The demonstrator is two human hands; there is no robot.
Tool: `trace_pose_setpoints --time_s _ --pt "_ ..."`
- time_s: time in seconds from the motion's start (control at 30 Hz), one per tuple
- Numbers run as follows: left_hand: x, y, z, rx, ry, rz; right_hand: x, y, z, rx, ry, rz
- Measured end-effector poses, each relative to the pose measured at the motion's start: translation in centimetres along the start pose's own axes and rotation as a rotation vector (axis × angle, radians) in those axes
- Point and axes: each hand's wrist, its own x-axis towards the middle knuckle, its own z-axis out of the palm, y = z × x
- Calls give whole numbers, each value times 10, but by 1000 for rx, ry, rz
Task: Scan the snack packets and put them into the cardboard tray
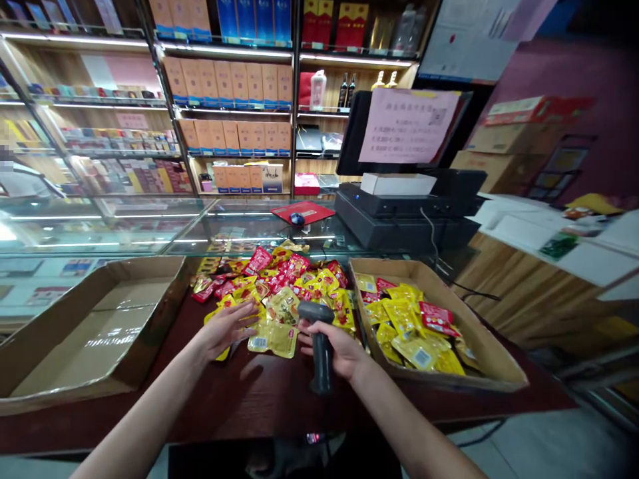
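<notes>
A dark grey handheld barcode scanner (322,352) is in my right hand (344,349), with the fingers around its handle and its head pointing away from me. My left hand (227,330) is open, fingers stretched toward a heap of red and yellow snack packets (294,276) on the dark red table. Between my hands lies a gold packet (273,338) with a barcode on it. Whether the left fingertips touch the packets, I cannot tell. To the right, a cardboard tray (479,380) holds several yellow and red packets (399,318).
Another cardboard tray (120,319) stands at the left with a bare bottom. Behind the heap are a glass counter (239,223), a mouse (297,219) on a red mat (319,211), and a monitor (355,133) above a black cash drawer (399,223). Shelves of boxes (227,83) line the wall.
</notes>
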Motion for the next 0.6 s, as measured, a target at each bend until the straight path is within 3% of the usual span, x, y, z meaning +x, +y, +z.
trace_pose_setpoints --time_s 0.1,0.3,0.6 --pt "-5 -16 -2 118 116 90 2 14 -3 87 50 55" --pt "-6 -44 4 253 261 199 5 32 -1 179 93 -5" --pt "-6 -56 2 182 292 203 5 45 2 274 234 -69"
